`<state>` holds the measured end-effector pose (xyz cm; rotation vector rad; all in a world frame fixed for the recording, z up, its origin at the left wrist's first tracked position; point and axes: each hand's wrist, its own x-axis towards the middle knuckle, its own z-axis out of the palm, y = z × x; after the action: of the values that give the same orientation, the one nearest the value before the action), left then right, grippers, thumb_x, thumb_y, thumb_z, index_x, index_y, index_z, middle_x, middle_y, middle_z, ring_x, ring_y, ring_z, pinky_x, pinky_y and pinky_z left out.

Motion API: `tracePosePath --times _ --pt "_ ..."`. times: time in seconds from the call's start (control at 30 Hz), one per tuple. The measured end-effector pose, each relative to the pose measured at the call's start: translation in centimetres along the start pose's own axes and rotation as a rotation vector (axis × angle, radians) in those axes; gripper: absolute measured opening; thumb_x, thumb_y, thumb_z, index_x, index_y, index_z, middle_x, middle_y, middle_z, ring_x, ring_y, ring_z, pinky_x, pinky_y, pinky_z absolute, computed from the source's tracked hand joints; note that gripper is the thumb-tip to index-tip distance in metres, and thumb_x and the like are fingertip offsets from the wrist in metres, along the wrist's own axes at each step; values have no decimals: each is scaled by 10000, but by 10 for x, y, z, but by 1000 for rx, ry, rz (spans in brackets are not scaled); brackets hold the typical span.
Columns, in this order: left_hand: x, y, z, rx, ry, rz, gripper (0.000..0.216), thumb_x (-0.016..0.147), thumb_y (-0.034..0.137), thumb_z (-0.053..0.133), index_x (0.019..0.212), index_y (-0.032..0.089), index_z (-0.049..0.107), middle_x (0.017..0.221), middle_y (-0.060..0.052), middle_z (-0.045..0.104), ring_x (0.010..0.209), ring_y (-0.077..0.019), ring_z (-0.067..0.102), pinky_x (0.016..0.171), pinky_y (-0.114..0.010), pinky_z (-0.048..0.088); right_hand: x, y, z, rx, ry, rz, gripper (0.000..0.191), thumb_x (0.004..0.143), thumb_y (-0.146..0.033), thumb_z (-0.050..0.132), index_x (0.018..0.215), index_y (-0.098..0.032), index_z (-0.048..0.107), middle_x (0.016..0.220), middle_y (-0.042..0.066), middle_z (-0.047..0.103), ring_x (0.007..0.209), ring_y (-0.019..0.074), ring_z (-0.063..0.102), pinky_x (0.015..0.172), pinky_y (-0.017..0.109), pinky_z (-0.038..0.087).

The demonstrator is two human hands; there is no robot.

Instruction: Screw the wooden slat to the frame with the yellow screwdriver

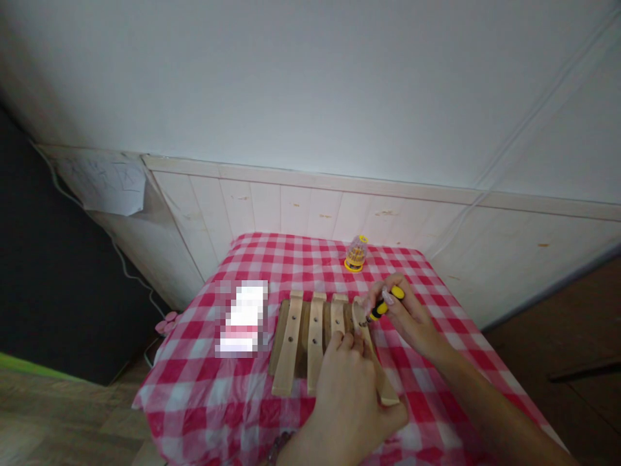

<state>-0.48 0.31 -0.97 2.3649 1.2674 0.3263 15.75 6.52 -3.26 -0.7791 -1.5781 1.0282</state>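
Note:
My right hand (410, 317) is closed around a yellow and black screwdriver (381, 309). The screwdriver slants down to the left, its tip at a screw near the upper end of the rightmost wooden slat (385, 388). My left hand (347, 395) lies over the right part of the wooden piece, fingers bent against the slats near that screw and thumb by the slat's near end. Several pale slats, one of them the left slat (286, 362), lie across darker wooden crosspieces (279, 336). Dark screw heads show in them. My left hand hides part of the wood.
A clear and yellow bit case (357, 254) stands toward the back of the table. On the left lies a blurred-out white rectangle (242, 317). A red and white checked cloth (194, 375) covers the table, which is against a panelled wall (310, 207).

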Motion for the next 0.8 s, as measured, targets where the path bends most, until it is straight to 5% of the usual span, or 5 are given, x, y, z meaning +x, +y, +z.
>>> tracePosePath --times 0.23,0.47,0.67,0.8 --pt "-1 -1 1 1 -28 -14 577 736 513 655 1034 28 754 1135 -233 719 1093 -374 637 1097 -484 419 -5 0 15 228 16 123 461 893 -663 482 1091 -273 629 813 30 536 772 211 563 725 373 517" --pt "0 1 -1 11 -31 -13 548 734 477 651 1052 42 748 1177 -226 708 1116 -373 631 1103 -485 415 -6 -10 0 -179 -70 -36 205 957 -472 554 1067 -306 605 1028 52 611 976 201 596 866 358 504" --pt "-1 0 -1 14 -46 -8 616 752 492 643 1119 3 726 1177 -239 705 1135 -377 624 1119 -486 400 -5 -11 5 -43 6 -20 187 980 -382 551 952 -312 380 903 -18 625 703 140 580 693 316 513" --pt "0 -1 -1 15 -48 -13 655 743 477 654 1176 -13 699 1199 -239 699 1142 -372 623 1120 -477 401 -8 -2 8 20 87 -25 255 942 -554 535 1018 -322 462 765 -29 557 653 161 528 616 312 484"
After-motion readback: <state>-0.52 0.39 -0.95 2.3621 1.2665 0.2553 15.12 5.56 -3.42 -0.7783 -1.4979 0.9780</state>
